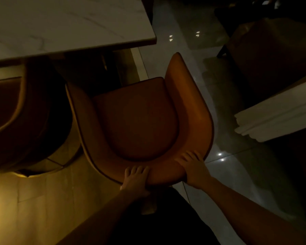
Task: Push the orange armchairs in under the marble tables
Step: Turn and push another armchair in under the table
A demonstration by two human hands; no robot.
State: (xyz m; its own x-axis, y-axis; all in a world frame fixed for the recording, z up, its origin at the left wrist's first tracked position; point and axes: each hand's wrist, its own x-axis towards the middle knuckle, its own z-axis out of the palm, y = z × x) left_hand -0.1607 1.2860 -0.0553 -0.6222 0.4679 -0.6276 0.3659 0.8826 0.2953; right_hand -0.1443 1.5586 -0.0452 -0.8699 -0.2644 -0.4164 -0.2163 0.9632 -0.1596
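Note:
An orange armchair (140, 121) stands in the middle of the view, its curved back towards me and its seat facing the marble table (60, 23) at the upper left. The seat's front lies just short of the table's near edge, and the right arm sticks out past the table's corner. My left hand (136, 179) grips the top of the chair's back at its middle. My right hand (193, 168) holds the same rim further right. A second orange armchair (16, 112) sits at the left, partly under the table.
Glossy grey floor tiles (228, 174) run along the right of the chair. A white moulded ledge (276, 117) juts in at the right, with dark furniture (272, 59) beyond it. The scene is dim. My dark clothing fills the bottom centre.

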